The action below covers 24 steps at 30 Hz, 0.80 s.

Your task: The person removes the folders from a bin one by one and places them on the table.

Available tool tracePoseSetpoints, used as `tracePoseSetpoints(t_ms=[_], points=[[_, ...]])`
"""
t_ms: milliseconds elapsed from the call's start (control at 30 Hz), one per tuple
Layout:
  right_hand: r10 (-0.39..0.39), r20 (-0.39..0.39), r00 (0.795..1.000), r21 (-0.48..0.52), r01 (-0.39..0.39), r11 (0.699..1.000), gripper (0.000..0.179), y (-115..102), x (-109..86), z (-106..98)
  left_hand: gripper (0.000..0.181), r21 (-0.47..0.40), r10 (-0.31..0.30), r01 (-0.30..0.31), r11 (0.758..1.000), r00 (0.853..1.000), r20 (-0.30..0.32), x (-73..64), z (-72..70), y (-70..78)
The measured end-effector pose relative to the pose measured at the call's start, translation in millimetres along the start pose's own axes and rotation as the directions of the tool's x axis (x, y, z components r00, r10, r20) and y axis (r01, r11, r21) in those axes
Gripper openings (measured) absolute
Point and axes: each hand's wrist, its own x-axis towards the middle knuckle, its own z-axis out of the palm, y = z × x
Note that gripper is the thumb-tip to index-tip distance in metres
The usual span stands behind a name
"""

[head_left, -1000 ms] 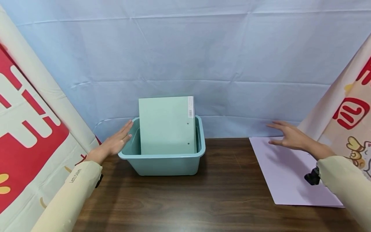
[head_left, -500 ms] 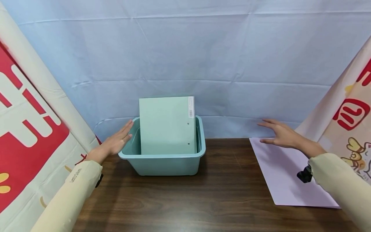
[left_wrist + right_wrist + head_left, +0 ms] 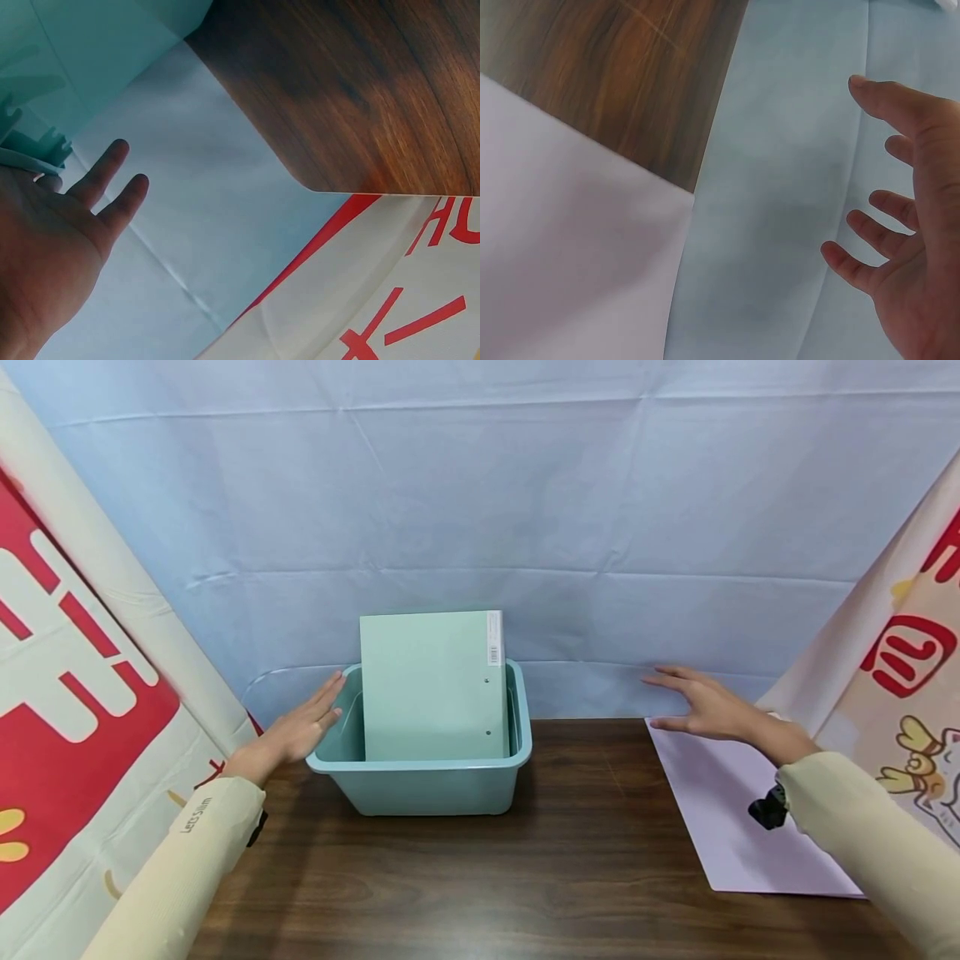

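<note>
A teal plastic tub (image 3: 423, 789) stands on the table, and a mint-green file binder (image 3: 431, 685) leans upright inside it. The binder shows two rivets and a white barcode label; its lower end is hidden by the tub's front wall. My left hand (image 3: 296, 727) is at the tub's left rim with fingers extended; whether it touches the rim I cannot tell. Over the back of a flat lilac board or folder (image 3: 738, 814) is my right hand (image 3: 708, 706), fingers spread and holding nothing. In the right wrist view the hand (image 3: 922, 225) appears apart from the lilac board (image 3: 570, 247).
The dark wooden table (image 3: 600, 860) ends at a pale blue cloth backdrop (image 3: 600, 510). Printed red-and-white cloth (image 3: 82, 693) hangs on the left, and another printed cloth (image 3: 892, 710) on the right.
My right hand has moved left across the lilac board, its fingers still spread. The left hand, tub and binder have stayed in place.
</note>
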Motion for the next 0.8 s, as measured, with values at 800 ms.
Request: tracePoseSetpoints(t_ms=[800], points=[[-0.026,0.010,1.000,0.037,0.026,0.999,0.077,-29.8,40.0,6.8,0.066,-0.011,0.007,-0.007,1.000,1.000,-0.002,-0.4,-0.6,1.0]])
